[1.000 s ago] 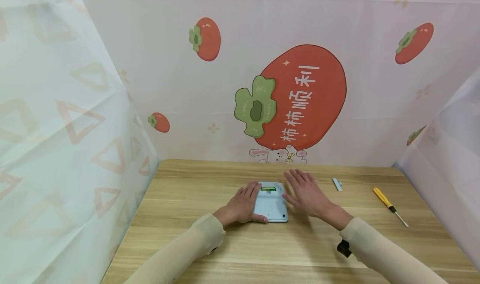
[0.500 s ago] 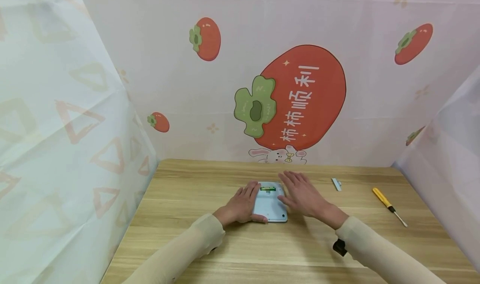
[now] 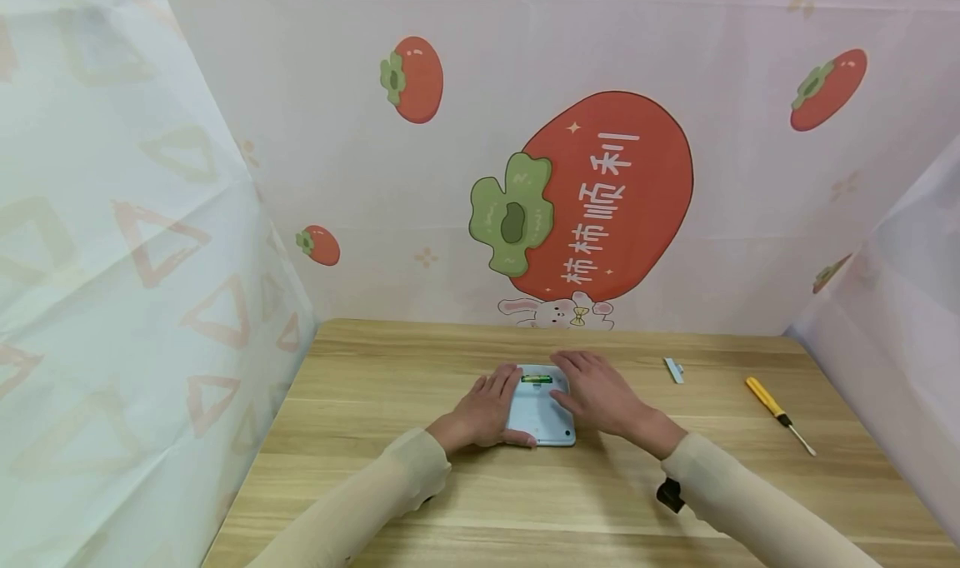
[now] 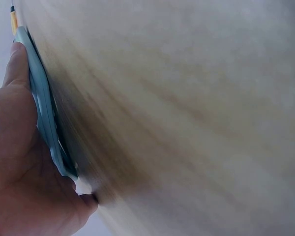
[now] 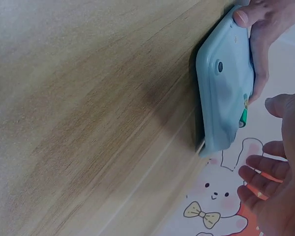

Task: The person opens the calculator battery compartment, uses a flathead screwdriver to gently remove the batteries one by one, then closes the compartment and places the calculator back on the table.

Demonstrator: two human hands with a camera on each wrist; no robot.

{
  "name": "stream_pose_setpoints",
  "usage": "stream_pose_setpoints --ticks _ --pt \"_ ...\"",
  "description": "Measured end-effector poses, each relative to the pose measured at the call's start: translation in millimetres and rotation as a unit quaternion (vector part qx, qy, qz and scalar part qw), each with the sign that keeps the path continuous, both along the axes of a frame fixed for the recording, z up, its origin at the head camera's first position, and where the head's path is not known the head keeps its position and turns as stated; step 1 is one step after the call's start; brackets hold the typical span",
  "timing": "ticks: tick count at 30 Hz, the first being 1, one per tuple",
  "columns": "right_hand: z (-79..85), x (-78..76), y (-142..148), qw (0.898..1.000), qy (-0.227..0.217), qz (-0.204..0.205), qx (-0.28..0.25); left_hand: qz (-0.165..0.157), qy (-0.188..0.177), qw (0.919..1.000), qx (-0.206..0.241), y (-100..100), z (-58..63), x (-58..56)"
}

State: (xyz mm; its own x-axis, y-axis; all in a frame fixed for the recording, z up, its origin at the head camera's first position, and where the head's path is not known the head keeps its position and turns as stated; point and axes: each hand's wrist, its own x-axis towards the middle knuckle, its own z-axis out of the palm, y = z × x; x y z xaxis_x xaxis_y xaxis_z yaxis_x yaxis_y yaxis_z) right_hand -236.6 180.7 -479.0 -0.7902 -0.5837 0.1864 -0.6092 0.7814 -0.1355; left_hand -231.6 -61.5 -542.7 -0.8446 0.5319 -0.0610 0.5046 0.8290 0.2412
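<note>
A pale blue calculator point(image 3: 543, 418) lies back side up on the wooden table. In its uncovered battery slot, near the far edge, sits a green battery point(image 3: 537, 379). My left hand point(image 3: 480, 410) holds the calculator at its left side, the thumb at the near edge and the fingers along the far left. My right hand point(image 3: 600, 395) hovers at the right edge, fingers loosely bent and holding nothing. The right wrist view has this right hand point(image 5: 280, 182) a little apart from the calculator point(image 5: 226, 93), beyond the battery point(image 5: 243, 118).
A small pale blue battery cover point(image 3: 674, 371) rests on the table right of my right hand. Farther right is a screwdriver point(image 3: 772, 403) with a yellow handle. A printed cloth point(image 3: 360, 160) stands behind the table point(image 3: 525, 501).
My right hand has moved left and slightly nearer, from beside the calculator to over its right edge. The left hand and the calculator have stayed in place.
</note>
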Motion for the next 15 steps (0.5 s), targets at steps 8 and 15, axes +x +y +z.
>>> stream_pose_setpoints --ticks 8,15 --pt "-4.5 -1.0 -6.1 1.000 0.003 0.007 0.001 -0.001 -0.001 1.0000 -0.004 0.0 2.6 1.2" --pt "-5.0 -2.2 -10.4 1.000 0.009 0.017 0.004 -0.003 0.005 0.9999 -0.009 -0.5 1.6 1.1"
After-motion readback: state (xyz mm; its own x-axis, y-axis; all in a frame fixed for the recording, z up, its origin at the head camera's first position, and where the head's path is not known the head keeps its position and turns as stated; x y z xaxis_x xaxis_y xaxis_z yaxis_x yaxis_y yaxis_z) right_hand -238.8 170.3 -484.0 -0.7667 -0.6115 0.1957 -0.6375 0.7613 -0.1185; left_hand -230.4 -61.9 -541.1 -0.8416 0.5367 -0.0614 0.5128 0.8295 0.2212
